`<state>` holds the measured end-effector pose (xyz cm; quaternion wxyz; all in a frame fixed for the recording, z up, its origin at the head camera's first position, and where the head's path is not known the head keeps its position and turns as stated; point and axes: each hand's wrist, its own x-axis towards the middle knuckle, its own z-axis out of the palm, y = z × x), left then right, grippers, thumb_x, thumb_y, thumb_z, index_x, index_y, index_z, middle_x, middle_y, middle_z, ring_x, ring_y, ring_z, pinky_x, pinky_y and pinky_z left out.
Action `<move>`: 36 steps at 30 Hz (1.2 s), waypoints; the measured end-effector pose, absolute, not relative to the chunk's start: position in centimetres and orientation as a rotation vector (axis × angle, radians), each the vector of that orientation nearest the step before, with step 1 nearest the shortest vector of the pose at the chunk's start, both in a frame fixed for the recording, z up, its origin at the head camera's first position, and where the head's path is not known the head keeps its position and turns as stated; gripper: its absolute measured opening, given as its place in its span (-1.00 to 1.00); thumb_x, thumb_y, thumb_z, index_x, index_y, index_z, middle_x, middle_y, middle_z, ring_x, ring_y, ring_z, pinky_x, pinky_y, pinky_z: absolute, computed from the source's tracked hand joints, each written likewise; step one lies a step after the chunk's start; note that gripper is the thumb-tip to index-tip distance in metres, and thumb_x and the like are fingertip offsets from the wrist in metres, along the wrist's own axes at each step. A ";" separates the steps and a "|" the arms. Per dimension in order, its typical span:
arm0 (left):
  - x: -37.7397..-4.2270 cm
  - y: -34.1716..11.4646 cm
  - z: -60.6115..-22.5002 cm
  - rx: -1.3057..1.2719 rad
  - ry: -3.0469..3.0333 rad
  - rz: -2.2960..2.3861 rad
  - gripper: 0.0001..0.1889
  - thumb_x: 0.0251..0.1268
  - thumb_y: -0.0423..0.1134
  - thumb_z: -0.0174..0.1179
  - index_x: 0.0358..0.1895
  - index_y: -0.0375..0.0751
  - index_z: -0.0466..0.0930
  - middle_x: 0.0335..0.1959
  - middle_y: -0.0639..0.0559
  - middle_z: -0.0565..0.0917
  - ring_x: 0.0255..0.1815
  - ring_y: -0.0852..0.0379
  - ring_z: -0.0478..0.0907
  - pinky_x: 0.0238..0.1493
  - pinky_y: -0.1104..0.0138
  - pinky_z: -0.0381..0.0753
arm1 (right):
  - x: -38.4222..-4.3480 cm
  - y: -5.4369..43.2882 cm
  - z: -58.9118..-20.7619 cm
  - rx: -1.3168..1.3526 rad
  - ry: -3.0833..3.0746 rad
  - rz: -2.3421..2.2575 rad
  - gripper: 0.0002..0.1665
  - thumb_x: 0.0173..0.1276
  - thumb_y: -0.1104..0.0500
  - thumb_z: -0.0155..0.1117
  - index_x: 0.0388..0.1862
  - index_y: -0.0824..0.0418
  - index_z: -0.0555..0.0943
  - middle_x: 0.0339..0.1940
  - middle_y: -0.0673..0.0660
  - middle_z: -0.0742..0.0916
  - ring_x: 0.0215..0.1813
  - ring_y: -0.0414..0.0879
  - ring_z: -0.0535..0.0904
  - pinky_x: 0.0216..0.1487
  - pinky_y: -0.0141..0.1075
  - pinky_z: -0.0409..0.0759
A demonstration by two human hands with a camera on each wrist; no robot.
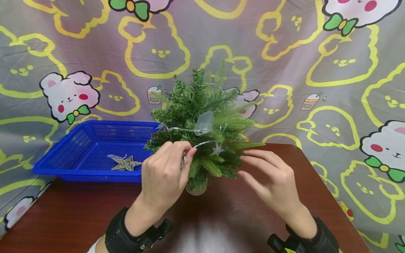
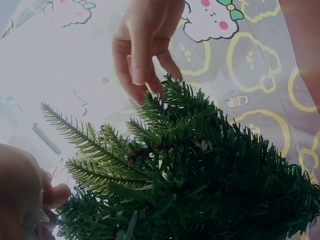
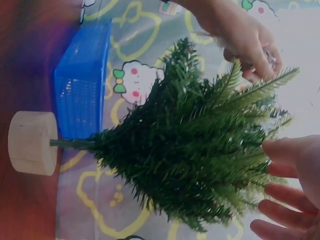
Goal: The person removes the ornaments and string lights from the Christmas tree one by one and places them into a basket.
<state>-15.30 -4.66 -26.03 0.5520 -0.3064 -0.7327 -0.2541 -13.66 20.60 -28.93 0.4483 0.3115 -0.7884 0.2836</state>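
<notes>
A small artificial Christmas tree [image 1: 197, 102] stands upright on a round pale wooden base [image 3: 32, 142]. In front of its branches my left hand [image 1: 164, 168] pinches a thin clear string [image 1: 204, 143] between thumb and curled fingers, with more of it bunched inside the hand. A clear star [image 1: 217, 150] hangs on the string against the branches, and a clear plastic piece [image 1: 204, 123] lies higher on the tree. My right hand [image 1: 275, 175] is at the tree's right side, fingers spread and nearly straight, holding nothing; whether the fingertips touch the branches is unclear.
To the left a blue plastic basket [image 1: 95, 173] sits on the brown table [image 1: 240, 218], partly behind the tree and my left hand. A glittery gold star ornament [image 1: 126, 164] with a ribbon lies in it. A patterned cloth [image 1: 284, 42] hangs behind the table.
</notes>
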 end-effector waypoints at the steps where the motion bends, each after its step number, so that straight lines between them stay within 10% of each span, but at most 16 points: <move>1: -15.3 -4.7 -26.1 -0.726 -1.740 -0.604 -0.70 0.57 -0.12 -0.02 -0.31 -0.22 0.54 -0.64 0.08 0.53 -0.67 0.19 0.31 -0.73 0.40 0.17 | -13.8 20.7 -29.1 0.756 -1.965 0.699 -0.58 0.36 -0.14 0.31 -0.09 0.17 0.76 -0.08 0.12 0.78 -0.01 -0.02 0.67 0.21 -0.54 0.43; 12: -15.2 -4.6 -26.0 -0.795 -1.755 -0.689 -0.71 0.29 -0.49 -0.04 -0.14 -0.22 0.68 -0.53 0.08 0.63 -0.56 0.18 0.48 -0.67 0.41 0.31 | -15.0 21.8 -30.5 0.701 -2.173 0.698 -0.56 0.07 0.25 0.55 -0.01 0.14 0.73 0.03 0.07 0.76 0.06 -0.07 0.69 0.22 -0.64 0.39; 22: -14.9 -4.7 -25.7 -0.799 -1.746 -0.776 -0.77 0.26 -0.39 0.06 -0.22 -0.23 0.74 -0.45 0.01 0.68 -0.47 0.15 0.57 -0.55 0.33 0.48 | -15.2 21.8 -31.1 0.779 -2.092 0.677 -0.56 -0.04 0.37 0.54 -0.11 0.12 0.77 -0.04 0.06 0.77 -0.02 -0.08 0.71 0.14 -0.62 0.46; 36: -14.7 -5.9 -25.3 -0.790 -1.852 -0.756 -0.78 0.39 -0.43 0.04 -0.15 -0.20 0.70 -0.38 0.06 0.72 -0.43 0.17 0.61 -0.54 0.35 0.47 | -15.0 21.1 -31.4 0.836 -2.018 0.687 -0.78 0.15 0.34 0.44 -0.22 0.12 0.77 -0.18 0.03 0.76 -0.15 -0.15 0.69 -0.02 -0.59 0.51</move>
